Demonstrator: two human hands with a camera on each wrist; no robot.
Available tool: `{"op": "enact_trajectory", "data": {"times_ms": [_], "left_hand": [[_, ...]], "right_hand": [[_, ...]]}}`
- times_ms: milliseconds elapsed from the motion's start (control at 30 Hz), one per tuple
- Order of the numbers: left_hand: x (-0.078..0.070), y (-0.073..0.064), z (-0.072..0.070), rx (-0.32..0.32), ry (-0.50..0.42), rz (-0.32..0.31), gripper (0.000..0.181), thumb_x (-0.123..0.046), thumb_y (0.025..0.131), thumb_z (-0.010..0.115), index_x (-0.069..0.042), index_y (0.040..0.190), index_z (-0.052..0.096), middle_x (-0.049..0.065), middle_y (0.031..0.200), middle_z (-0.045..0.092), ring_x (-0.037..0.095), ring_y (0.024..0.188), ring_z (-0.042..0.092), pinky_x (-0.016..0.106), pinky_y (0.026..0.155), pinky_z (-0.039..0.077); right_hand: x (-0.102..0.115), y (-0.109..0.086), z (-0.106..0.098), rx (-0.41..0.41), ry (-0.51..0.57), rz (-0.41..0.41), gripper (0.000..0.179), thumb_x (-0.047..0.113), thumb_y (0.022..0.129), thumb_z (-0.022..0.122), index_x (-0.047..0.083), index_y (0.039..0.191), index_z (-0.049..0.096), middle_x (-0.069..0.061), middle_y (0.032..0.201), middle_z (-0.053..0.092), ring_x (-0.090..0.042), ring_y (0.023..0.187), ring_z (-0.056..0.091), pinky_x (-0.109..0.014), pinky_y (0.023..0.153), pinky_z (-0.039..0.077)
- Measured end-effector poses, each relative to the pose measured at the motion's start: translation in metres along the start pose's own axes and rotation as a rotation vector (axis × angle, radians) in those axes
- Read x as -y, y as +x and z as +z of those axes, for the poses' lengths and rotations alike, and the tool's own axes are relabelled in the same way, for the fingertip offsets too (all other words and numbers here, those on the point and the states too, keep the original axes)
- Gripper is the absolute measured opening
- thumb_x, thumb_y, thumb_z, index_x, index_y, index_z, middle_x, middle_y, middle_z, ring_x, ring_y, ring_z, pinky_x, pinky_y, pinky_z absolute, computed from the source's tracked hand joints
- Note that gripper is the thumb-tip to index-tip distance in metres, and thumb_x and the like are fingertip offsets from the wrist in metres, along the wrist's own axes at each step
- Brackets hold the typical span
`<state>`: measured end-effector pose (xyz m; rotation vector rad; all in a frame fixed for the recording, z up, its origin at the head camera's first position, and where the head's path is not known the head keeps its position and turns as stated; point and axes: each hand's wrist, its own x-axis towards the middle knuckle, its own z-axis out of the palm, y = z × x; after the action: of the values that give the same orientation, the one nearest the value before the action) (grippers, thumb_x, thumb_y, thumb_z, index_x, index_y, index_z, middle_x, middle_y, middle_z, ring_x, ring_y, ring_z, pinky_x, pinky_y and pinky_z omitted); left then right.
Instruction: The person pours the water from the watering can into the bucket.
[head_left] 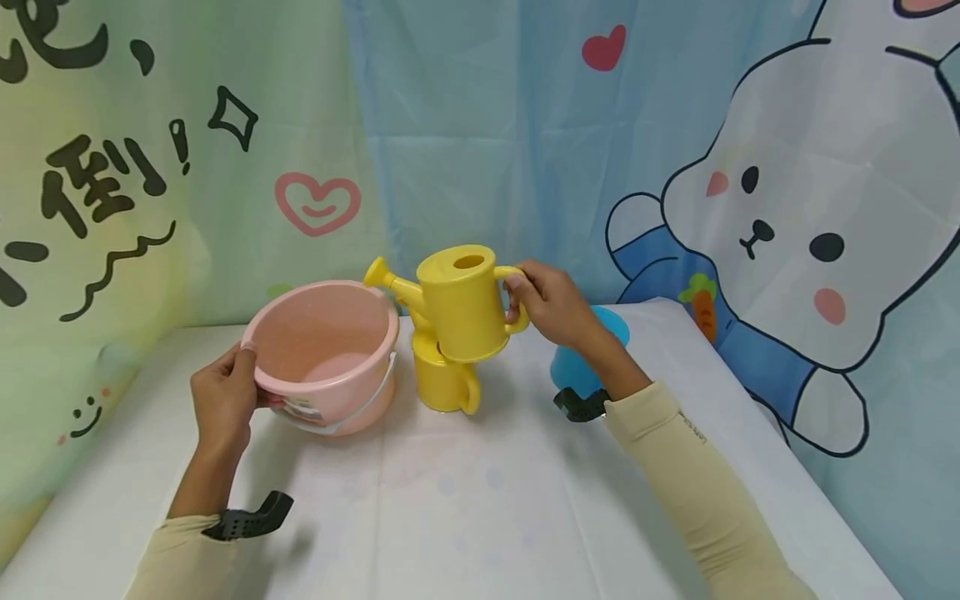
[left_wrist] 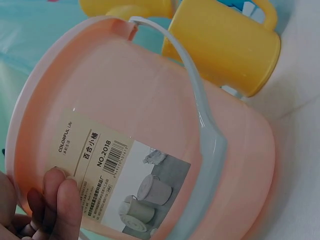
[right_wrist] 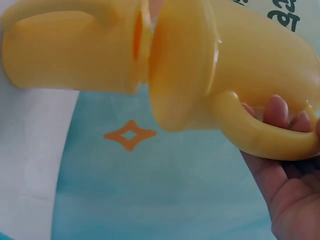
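Observation:
My left hand [head_left: 225,392] pinches the left rim of a pink bucket [head_left: 356,398], fingertips beside its paper label [left_wrist: 112,172]. The bucket tilts slightly, its white bail handle [left_wrist: 205,127] hanging along the outside. On the right, my right hand [head_left: 553,302] grips the looped handle of a yellow watering can [head_left: 465,312]. This can is raised, its spout reaching left over the bucket's rim. Beneath it stands a smaller yellow can with a handle [head_left: 442,387], upright on the table; its top is partly hidden by the raised one.
A blue cup-like container [head_left: 573,367] stands behind my right forearm, partly covered by it. The white-covered table [head_left: 465,508] meets a printed curtain [head_left: 480,167] at the back and sides. Each wrist wears a black camera mount.

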<state>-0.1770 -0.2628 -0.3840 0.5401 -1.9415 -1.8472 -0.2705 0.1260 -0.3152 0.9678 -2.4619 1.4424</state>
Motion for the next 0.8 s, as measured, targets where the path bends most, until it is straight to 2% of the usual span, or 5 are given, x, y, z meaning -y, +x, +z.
{"op": "enact_trajectory", "data": {"times_ms": [200, 300, 500, 667, 800], "left_hand": [[0.0, -0.001, 0.001, 0.006, 0.023, 0.0, 0.045, -0.026, 0.101, 0.049, -0.001, 0.139, 0.051, 0.001, 0.069, 0.066, 0.012, 0.041, 0.06, 0.024, 0.041, 0.055], [0.0, -0.001, 0.001, -0.004, 0.002, -0.011, 0.045, -0.025, 0.101, 0.05, -0.001, 0.138, 0.052, 0.001, 0.067, 0.066, 0.012, 0.041, 0.06, 0.024, 0.04, 0.054], [0.0, -0.001, 0.0, -0.005, -0.018, -0.014, 0.045, -0.024, 0.101, 0.05, 0.001, 0.138, 0.052, 0.005, 0.07, 0.066, 0.013, 0.04, 0.06, 0.025, 0.04, 0.054], [0.0, 0.0, 0.0, -0.003, -0.026, -0.012, 0.045, -0.024, 0.101, 0.051, 0.0, 0.139, 0.051, 0.007, 0.071, 0.067, 0.014, 0.041, 0.06, 0.025, 0.04, 0.054], [0.0, -0.001, 0.0, 0.0, -0.032, -0.013, 0.046, -0.025, 0.1, 0.052, 0.0, 0.139, 0.051, 0.007, 0.069, 0.067, 0.014, 0.04, 0.06, 0.025, 0.04, 0.054]], "right_hand": [[-0.007, -0.012, 0.001, -0.095, 0.101, 0.052, 0.025, 0.016, 0.104, 0.044, -0.006, 0.111, 0.055, -0.016, 0.08, 0.055, -0.027, 0.074, 0.06, -0.033, 0.073, 0.06], [-0.008, -0.017, 0.002, -0.136, 0.135, 0.067, 0.027, 0.016, 0.104, 0.044, -0.007, 0.114, 0.054, -0.018, 0.084, 0.056, -0.028, 0.077, 0.061, -0.033, 0.075, 0.06], [-0.015, -0.027, 0.004, -0.2, 0.167, 0.066, 0.028, 0.014, 0.104, 0.043, -0.011, 0.113, 0.052, -0.024, 0.091, 0.057, -0.033, 0.084, 0.062, -0.034, 0.078, 0.059], [-0.021, -0.033, 0.006, -0.268, 0.154, 0.039, 0.028, 0.016, 0.104, 0.045, -0.01, 0.112, 0.051, -0.02, 0.094, 0.06, -0.029, 0.088, 0.062, -0.032, 0.078, 0.057], [-0.004, -0.038, 0.009, -0.305, 0.15, 0.035, 0.023, 0.009, 0.104, 0.044, -0.013, 0.108, 0.05, -0.027, 0.093, 0.059, -0.038, 0.09, 0.062, -0.041, 0.083, 0.057]]}}
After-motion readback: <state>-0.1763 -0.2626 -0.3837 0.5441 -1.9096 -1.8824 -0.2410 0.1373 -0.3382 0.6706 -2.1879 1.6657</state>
